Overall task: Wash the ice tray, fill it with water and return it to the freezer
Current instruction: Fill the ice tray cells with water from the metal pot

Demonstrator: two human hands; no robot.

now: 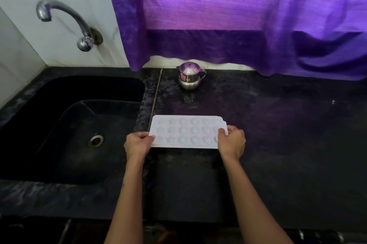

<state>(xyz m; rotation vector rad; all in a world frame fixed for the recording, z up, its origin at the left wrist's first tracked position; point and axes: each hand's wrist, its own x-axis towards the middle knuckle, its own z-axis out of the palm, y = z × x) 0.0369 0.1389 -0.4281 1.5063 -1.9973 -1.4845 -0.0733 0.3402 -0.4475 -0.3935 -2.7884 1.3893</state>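
A white ice tray [186,131] with several star-shaped cells lies flat over the dark counter [278,134], just right of the sink. My left hand [138,145] grips its left short end, thumb on top. My right hand [232,142] grips its right short end, thumb over the rim. Whether the tray rests on the counter or is slightly raised cannot be told. To the left lies the black sink [65,144] with its drain [96,140], and a chrome tap [65,19] juts from the tiled wall above it. No water runs from the tap.
A small steel pot with a lid [189,75] stands at the back of the counter behind the tray. A purple curtain [228,15] hangs over the counter's rear edge. The counter stretches wide to the right.
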